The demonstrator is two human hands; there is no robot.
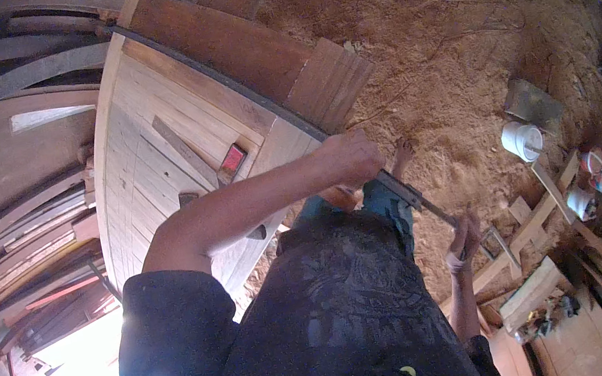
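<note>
A long dark metal bar clamp [415, 197] runs diagonally along the edge of a light planked wooden panel [140, 127] and sticks out past its near end. My left hand [352, 157] is closed round the bar beside the panel's corner; its fingers are partly hidden. Farther right, my right hand [466, 238] is closed about the clamp's outer end. On the panel lie a narrow wood strip [182, 150] and a red and black block-like tool [232, 163]. My left forearm passes over the panel and hides part of it.
Brown boards [229, 41] lie against the panel's far side. Sawdust [453, 99] covers the floor. A white bucket [522, 141], a wooden frame [539, 228] and smaller containers stand at the right. Stacked planks [39, 240] line the left.
</note>
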